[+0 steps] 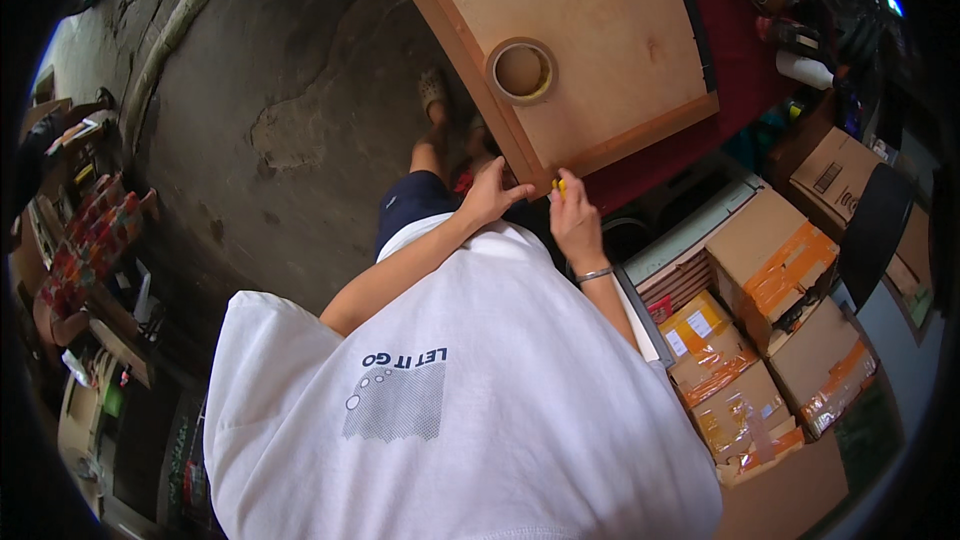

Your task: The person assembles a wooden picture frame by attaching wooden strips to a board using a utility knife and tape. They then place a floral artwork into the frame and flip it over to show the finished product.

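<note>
A light wooden panel (600, 10) with brown strips along its edges lies in front of me, one corner pointing toward my body. My left hand (487, 197) touches the edge beside that corner, thumb and index finger spread apart; its other fingers are partly hidden. Just right of the same corner, my right hand (577, 225) is closed on a small yellow tool (561, 184). Most of the tool is covered by the fingers, so its kind does not show. A roll of brown tape (521, 71) lies flat on the panel near its left edge.
Beneath the panel is a dark red surface (735, 50). Taped cardboard boxes (765, 260) are stacked close by my right arm. A white bottle (805, 69) lies among clutter at the far right. Mixed items line the left side, across a worn concrete floor (290, 90).
</note>
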The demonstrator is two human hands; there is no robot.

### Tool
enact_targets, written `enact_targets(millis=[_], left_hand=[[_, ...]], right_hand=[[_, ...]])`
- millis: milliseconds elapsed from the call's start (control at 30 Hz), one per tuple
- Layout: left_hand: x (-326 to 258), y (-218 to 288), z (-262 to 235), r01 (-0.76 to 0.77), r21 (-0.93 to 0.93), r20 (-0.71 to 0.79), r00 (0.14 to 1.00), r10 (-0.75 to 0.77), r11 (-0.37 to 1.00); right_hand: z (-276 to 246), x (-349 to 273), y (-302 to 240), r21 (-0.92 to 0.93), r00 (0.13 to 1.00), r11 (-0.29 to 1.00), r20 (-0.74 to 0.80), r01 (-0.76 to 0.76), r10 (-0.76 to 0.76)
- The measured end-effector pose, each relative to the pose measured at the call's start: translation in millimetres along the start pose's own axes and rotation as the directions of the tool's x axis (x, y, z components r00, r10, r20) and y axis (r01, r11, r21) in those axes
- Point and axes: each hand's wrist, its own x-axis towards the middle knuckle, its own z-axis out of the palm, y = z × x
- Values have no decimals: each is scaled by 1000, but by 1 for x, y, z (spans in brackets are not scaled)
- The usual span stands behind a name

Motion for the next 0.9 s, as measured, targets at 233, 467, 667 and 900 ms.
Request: enact_targets(millis=[233,467,667,900], left_hand=[[-2,15,-3,75,-170,-1,997,-76,983],[-8,22,5,93,-135,-58,993,-102,986],[-8,7,10,101,-257,-63,991,-121,961],[-10,20,11,123,-258,-59,988,-143,958]], right_hand=[[34,-24,14,-22,997,999,57,45,-44],[35,-26,16,-85,996,994,66,63,-57],[28,-23,12,-56,994,997,107,43,-37],[28,-39,22,-59,989,998,148,2,7]])
